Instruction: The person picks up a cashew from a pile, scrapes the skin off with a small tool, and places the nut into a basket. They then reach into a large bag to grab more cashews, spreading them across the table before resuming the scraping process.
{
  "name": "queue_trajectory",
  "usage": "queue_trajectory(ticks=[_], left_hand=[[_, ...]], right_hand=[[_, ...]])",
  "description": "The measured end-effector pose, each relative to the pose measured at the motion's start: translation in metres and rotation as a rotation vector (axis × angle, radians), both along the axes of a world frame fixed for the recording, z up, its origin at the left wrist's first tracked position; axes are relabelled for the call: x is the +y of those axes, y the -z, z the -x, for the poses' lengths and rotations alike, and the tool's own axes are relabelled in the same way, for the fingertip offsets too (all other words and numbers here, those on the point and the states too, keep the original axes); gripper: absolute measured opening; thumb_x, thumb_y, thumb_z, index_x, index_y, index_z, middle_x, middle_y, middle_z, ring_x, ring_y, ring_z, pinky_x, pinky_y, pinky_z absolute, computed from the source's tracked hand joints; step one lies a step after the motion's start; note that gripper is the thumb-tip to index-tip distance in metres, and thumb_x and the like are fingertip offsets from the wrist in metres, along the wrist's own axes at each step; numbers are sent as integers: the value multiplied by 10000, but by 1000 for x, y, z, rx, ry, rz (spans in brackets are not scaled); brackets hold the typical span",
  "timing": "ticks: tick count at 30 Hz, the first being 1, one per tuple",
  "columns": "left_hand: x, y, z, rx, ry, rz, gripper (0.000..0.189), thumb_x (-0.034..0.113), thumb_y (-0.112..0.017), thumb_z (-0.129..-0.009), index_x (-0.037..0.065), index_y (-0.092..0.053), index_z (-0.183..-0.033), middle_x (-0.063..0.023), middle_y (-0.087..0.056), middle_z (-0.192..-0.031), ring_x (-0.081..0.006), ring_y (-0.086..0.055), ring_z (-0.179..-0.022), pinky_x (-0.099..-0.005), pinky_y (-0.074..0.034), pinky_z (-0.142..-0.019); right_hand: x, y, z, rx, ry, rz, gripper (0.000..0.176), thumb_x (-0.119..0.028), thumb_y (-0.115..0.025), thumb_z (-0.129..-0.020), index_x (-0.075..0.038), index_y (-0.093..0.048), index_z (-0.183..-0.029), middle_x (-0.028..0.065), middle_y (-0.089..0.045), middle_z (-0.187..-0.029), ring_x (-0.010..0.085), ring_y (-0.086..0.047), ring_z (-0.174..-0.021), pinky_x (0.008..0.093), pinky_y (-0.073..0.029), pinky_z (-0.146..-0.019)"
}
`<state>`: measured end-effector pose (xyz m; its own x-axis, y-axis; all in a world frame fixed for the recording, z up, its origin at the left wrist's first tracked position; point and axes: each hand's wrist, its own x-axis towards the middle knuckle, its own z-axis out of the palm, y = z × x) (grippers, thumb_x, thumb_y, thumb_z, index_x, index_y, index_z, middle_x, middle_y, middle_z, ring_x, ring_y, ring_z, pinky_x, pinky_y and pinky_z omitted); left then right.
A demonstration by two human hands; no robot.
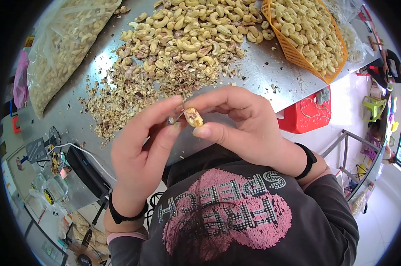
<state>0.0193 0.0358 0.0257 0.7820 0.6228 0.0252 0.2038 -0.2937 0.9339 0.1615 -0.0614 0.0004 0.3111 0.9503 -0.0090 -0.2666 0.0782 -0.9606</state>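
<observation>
Between the thumb and forefinger of my right hand is a cashew nut with brown skin patches on its pale surface. My left hand pinches a small metal tool, its tip close to the nut's left side. Most of the tool is hidden by my fingers. Both hands are close together above the near edge of the metal table. Just beyond them lie a heap of skin flakes and broken bits and a pile of cashews.
An orange basket of cashews stands at the back right, a clear bag of nuts at the back left. A red stool is beyond the table's right edge. At lower left are a black case and white cable.
</observation>
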Motion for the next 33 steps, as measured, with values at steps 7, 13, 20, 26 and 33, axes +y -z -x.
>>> queue_trajectory(ticks=[7,13,20,26,33], left_hand=[[2,1,0,48,-59,60,154,29,-571,-751,14,-559,-903,-62,-562,-812,-118,-523,-687,-222,-409,-622],[2,3,1,-10,1,67,171,21,-565,-742,17,-551,-913,-75,-560,-819,-150,-527,-697,-234,-403,-611],[6,-4,-3,42,139,-218,306,29,-534,-755,50,-536,-1060,-91,-591,-858,-193,-565,-689,-256,-426,-640],[6,-3,-2,29,181,-208,385,45,-567,-731,62,-513,-1111,-92,-599,-862,-186,-567,-681,-257,-431,-602],[6,-4,-2,32,192,-240,394,31,-584,-712,73,-528,-1100,-84,-600,-793,-190,-561,-633,-253,-422,-568]], right_hand=[[0,0,-2,-47,-1,-13,230,-98,-618,-740,9,-541,-929,43,-570,-820,104,-553,-766,238,-449,-721],[-2,1,-3,27,-41,18,225,-102,-619,-742,-7,-544,-932,22,-559,-789,75,-527,-707,215,-435,-659],[-4,-5,-9,81,-83,81,258,-42,-586,-760,20,-494,-994,54,-541,-907,95,-509,-819,232,-412,-739],[-2,1,-4,36,-25,6,240,-90,-614,-746,-1,-527,-951,19,-558,-779,73,-526,-722,212,-430,-666],[-3,1,-4,-49,-50,-12,234,-81,-623,-732,0,-535,-933,29,-561,-759,83,-538,-706,216,-436,-650]])
